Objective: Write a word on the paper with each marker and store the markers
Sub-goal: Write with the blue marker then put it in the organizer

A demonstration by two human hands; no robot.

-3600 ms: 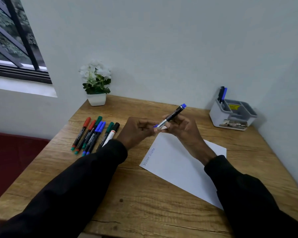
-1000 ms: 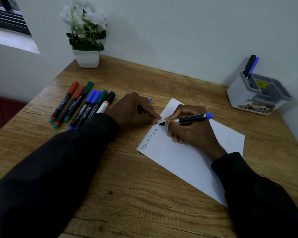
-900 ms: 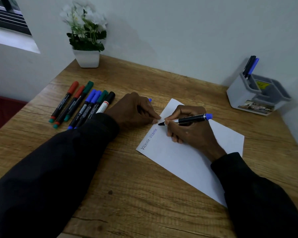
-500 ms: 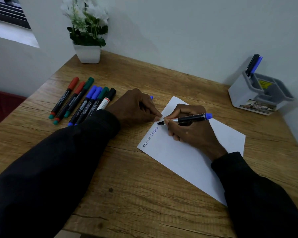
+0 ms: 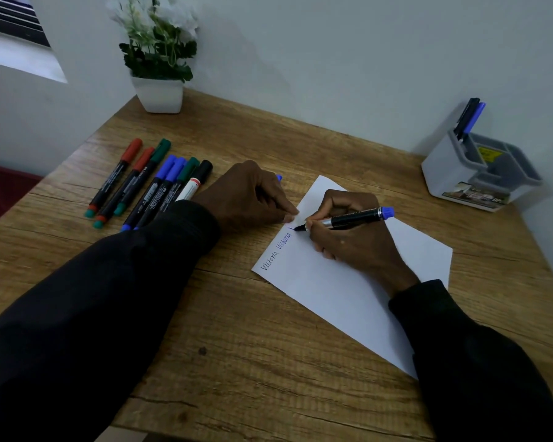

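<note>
Seven loose felt markers (image 5: 147, 183) with red, green, blue and black caps lie in a row on the wooden desk (image 5: 237, 362), far left. The left hand (image 5: 246, 196) is clenched round a small blue cap (image 5: 279, 177), fingertips (image 5: 289, 215) at the edge of the white paper sheet (image 5: 332, 298). The right hand (image 5: 348, 240) grasps the black-barrelled blue marker (image 5: 355, 218), tip on the sheet. A grey plastic organiser (image 5: 454, 177) at right holds two upright markers (image 5: 470, 119).

Head cam, wide-angle, looks fwd & down, close over hands at table (image 5: 268, 362).
</note>
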